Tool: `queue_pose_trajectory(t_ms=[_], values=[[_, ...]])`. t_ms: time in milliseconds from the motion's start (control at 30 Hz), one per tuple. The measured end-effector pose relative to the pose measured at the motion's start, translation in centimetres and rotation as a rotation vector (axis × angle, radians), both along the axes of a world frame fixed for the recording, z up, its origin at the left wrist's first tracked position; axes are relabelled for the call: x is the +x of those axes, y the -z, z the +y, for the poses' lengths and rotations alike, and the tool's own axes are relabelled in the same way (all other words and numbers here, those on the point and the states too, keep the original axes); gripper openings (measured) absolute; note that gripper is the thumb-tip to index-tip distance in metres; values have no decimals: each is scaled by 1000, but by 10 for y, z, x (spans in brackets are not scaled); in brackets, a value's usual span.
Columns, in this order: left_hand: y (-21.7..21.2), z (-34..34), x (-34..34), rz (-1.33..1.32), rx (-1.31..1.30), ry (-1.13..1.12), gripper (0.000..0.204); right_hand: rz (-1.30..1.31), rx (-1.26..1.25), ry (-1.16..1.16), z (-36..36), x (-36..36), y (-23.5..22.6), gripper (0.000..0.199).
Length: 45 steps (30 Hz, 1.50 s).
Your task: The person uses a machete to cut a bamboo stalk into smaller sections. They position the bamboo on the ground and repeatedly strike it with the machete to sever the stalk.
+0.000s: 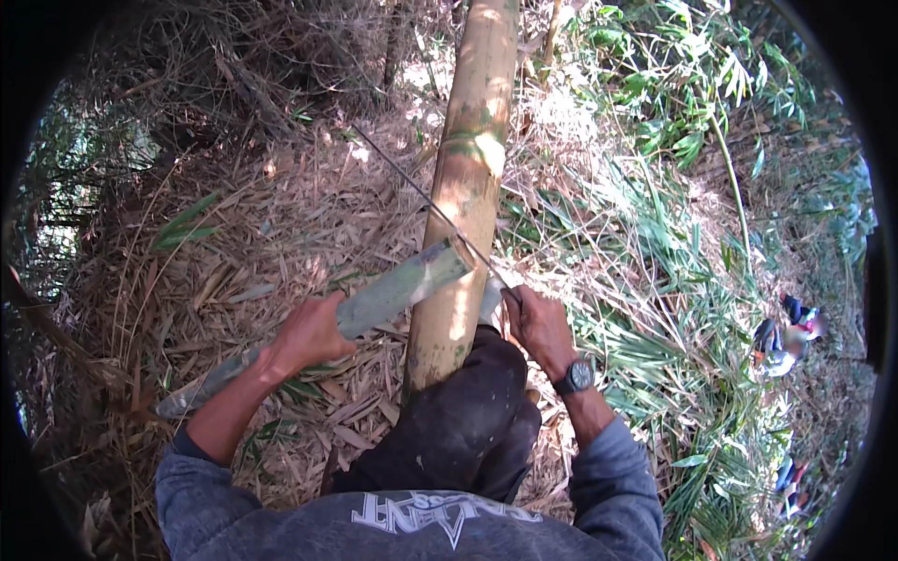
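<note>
The left hand (309, 335) is gripping a split green bamboo piece (374, 304), fingers wrapped round it, resting against the thick bamboo culm (468, 187). The right hand (541, 327), fingers closed, is drawing a thin saw blade (430, 206) across it. Likely mid-cut; steady strokes needed.
</note>
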<state>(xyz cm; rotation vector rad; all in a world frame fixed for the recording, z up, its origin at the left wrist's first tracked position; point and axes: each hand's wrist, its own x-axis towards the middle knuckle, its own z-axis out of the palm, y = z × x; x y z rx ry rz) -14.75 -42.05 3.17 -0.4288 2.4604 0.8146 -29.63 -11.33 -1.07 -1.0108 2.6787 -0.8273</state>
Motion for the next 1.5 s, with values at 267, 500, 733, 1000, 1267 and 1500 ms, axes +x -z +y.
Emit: queue_pose_trajectory(t_ms=[267, 500, 733, 1000, 1267, 1500], values=[[0, 5, 6, -42, -64, -31, 60, 72, -380, -26, -21, 12, -49, 11], [-1, 7, 6, 44, -98, 18, 54, -28, -15, -54, 1, 4, -17, 15], [-4, 9, 2, -10, -64, -22, 61, 15, -77, -15, -1, 9, -17, 15], [9, 15, 15, 49, -184, -38, 53, -7, -198, -18, -12, 15, -46, 11], [-2, 23, 10, -43, -153, -51, 54, -42, -16, 7, 7, 13, -7, 16], [16, 18, 24, 59, -225, -49, 52, 22, -326, -10, -19, 17, -64, 8]])
